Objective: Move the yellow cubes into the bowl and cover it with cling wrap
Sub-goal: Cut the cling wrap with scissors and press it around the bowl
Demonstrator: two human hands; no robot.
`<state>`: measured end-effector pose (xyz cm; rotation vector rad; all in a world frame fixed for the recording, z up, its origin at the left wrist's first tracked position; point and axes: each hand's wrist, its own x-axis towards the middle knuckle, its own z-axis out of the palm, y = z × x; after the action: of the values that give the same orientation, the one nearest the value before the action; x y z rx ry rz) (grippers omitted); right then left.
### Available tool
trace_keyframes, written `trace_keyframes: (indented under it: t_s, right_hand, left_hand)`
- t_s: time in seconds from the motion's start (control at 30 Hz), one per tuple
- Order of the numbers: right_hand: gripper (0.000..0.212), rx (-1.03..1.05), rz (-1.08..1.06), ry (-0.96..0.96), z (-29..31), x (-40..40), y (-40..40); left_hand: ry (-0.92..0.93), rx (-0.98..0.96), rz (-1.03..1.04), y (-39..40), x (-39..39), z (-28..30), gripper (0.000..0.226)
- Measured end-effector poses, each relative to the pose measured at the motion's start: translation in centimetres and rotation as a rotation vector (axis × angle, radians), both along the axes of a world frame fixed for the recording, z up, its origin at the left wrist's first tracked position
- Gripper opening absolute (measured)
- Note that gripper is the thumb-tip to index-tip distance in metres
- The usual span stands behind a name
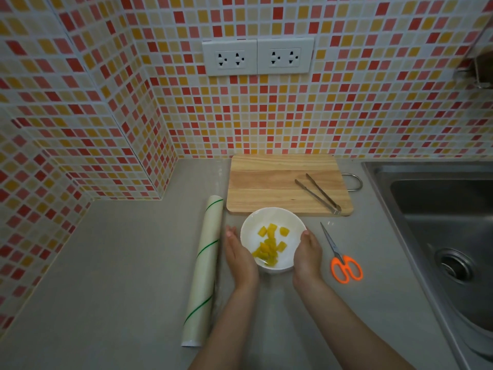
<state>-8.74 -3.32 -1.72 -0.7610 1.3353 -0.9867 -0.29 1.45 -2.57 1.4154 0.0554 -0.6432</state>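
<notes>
A white bowl (290, 222) stands on the grey counter just in front of the cutting board, with several yellow cubes (269, 245) inside. A faint sheen over the cubes looks like clear film across the bowl. My left hand (238, 253) lies flat against the bowl's left side, fingers straight and together. My right hand (308, 252) presses against the bowl's right side, fingers curved along its wall. The cling wrap roll (204, 271), white with green stripes, lies lengthwise left of my left hand.
The wooden cutting board (269, 182) sits behind the bowl with metal tongs (317, 192) on its right part. Orange-handled scissors (342, 259) lie right of my right hand. A steel sink (440, 225) takes up the right side. Tiled walls close off the back and left.
</notes>
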Motion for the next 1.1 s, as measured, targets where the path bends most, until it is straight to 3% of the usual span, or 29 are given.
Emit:
trace_keyframes:
  t_s: [0.23,0.33,0.47,0.6,0.8,1.0,1.1]
  right_hand:
    - [0.032,-0.126,0.027,0.111,-0.9,-1.6,0.9]
    - [0.039,-0.223,0.067,0.183,-0.3,-3.4,-1.3]
    - [0.039,-0.269,0.406,0.025,1.5,-3.7,-4.3]
    - [0.040,-0.278,0.698,0.115,1.8,-3.1,-5.5]
    - [0.047,-0.173,0.693,0.103,1.3,-3.0,-6.0]
    - [0.053,-0.227,0.728,0.271,1.3,-2.7,-6.8]
    - [0.067,-0.206,0.753,0.417,1.2,-2.6,-7.5]
  left_hand:
    - [0.006,0.038,-0.085,0.3,-0.7,0.4,0.041]
    - [-0.035,0.050,-0.244,0.3,0.8,0.3,0.039]
    - [-0.135,0.121,-0.450,-0.6,1.6,0.4,0.044]
    - [-0.176,0.145,-0.508,-1.2,2.4,0.4,0.047]
    - [-0.169,0.158,-0.532,-1.5,2.9,0.4,0.054]
    - [-0.193,0.159,-0.580,-1.5,3.1,0.2,0.056]
    - [-0.212,0.166,-0.616,-1.4,3.3,0.2,0.056]
